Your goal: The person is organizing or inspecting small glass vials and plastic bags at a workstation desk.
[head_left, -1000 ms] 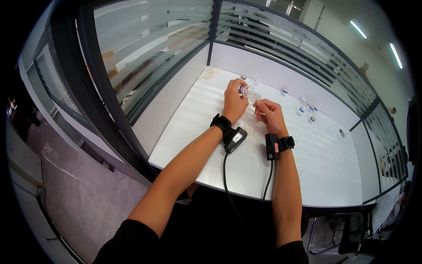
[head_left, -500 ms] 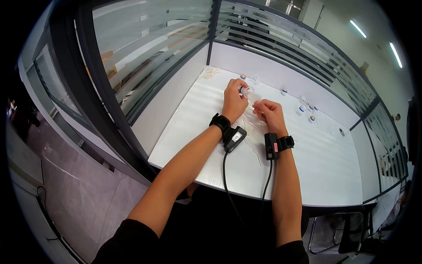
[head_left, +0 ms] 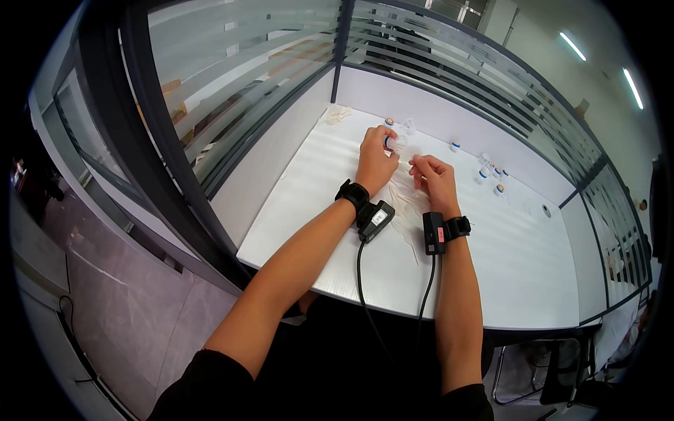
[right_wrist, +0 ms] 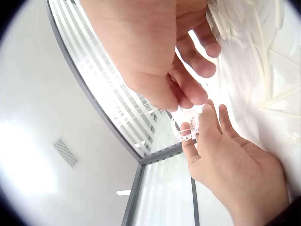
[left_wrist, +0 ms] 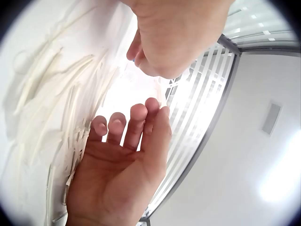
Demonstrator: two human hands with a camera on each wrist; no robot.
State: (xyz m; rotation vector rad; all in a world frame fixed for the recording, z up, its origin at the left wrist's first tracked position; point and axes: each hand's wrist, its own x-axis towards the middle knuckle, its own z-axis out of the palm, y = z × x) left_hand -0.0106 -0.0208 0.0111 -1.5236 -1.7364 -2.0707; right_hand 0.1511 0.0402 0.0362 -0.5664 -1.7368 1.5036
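Note:
My left hand grips a small clear container with a blue rim, above the back part of the white table. In the right wrist view, a white ring-like piece with a row of small holes shows at the left hand's fingers. To its right, my right hand brings thumb and forefinger together on a thin pale strip, the other fingers loosely bent. Below the hands, several long pale strips lie spread on the table.
Behind the hands stand a small blue-rimmed container with an orange top and a clear piece. Several similar containers are at the back right. A pale heap lies in the far left corner, and partition panels border the table.
My right hand has shifted slightly right and up, away from the left. The whitish material between the hands looks thinner now. The left hand keeps its grip, nearly still.

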